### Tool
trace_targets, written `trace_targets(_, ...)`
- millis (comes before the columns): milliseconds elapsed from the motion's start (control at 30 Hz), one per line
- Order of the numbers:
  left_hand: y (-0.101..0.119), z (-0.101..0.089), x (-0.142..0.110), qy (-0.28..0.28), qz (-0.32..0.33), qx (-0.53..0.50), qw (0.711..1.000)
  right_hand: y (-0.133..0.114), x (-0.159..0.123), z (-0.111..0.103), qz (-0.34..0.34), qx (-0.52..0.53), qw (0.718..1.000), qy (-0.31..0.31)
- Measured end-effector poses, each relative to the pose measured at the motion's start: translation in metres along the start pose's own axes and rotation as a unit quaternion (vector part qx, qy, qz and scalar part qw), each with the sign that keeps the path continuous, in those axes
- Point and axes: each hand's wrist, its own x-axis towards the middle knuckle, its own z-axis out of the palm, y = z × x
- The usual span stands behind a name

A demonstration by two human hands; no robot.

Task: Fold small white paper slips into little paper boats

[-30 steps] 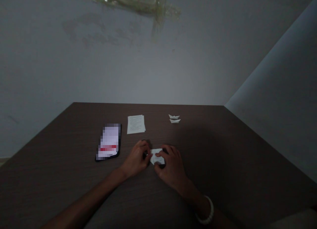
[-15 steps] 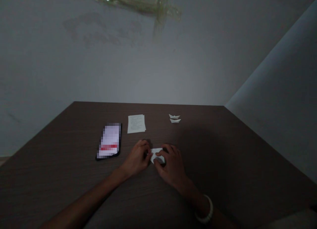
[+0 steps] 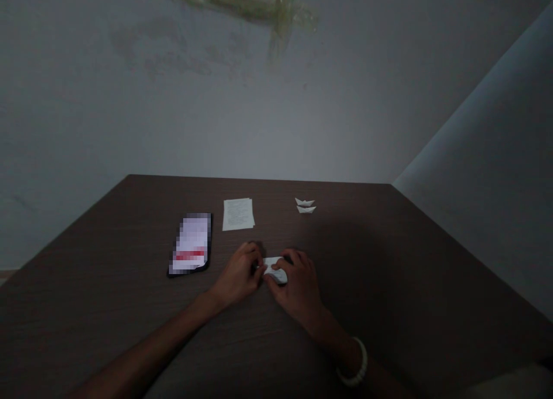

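Both hands hold a small folded paper (image 3: 275,269) over the dark bench (image 3: 147,330), the left hand (image 3: 240,274) at one end, the right hand (image 3: 298,287) at the other. Beyond them lie a printed paper stack (image 3: 238,214) and two paper boats (image 3: 306,206); a phone (image 3: 190,244) rests left of the stack.

Before me, a brown wooden table (image 3: 164,324) with a faint grain narrows toward a plain grey wall (image 3: 276,117), marked high up by a shiny yellowish-green streak (image 3: 242,6) and dark smudges; on my right a second wall (image 3: 488,157) slants away, and the dim light pales the middle
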Motion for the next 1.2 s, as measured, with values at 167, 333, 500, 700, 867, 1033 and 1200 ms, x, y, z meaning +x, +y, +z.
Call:
trace_targets(167, -0.0013, 0.0006, -0.0001, -0.001, 0.001, 0.001, 1.0, 0.0013, -0.0008, -0.0003, -0.005, -0.002, 1.0, -0.004)
trace_targets(333, -0.001, 0.0002, -0.0002, -0.004, 0.005, 0.002, 1.0, 0.0021, -0.0015, -0.0005, -0.001, 0.006, 1.0, -0.006)
trace_targets(500, 0.0019, -0.0016, -0.0001, -0.007, 0.001, 0.006, 1.0, 0.0019, -0.0018, -0.0007, -0.008, 0.013, 1.0, -0.003)
trace_targets(700, 0.0011, 0.0003, -0.0014, -0.004, -0.008, 0.027, 1.0, 0.0018, -0.0018, -0.0005, -0.007, 0.01, 1.0, -0.003)
trace_targets(867, -0.0003, -0.0002, -0.0022, -0.008, -0.018, 0.079, 0.997, 0.002, -0.0019, -0.0017, -0.01, 0.005, 1.0, -0.008)
trace_targets(1033, 0.0008, -0.0023, -0.0024, -0.01, -0.023, 0.099, 0.995, 0.0033, -0.0018, -0.0021, -0.011, 0.013, 1.0, -0.007)
trace_targets(1200, -0.0013, -0.0018, -0.0036, -0.009, -0.024, 0.097, 0.995, 0.003, -0.0025, -0.0019, -0.014, 0.02, 1.0, -0.005)
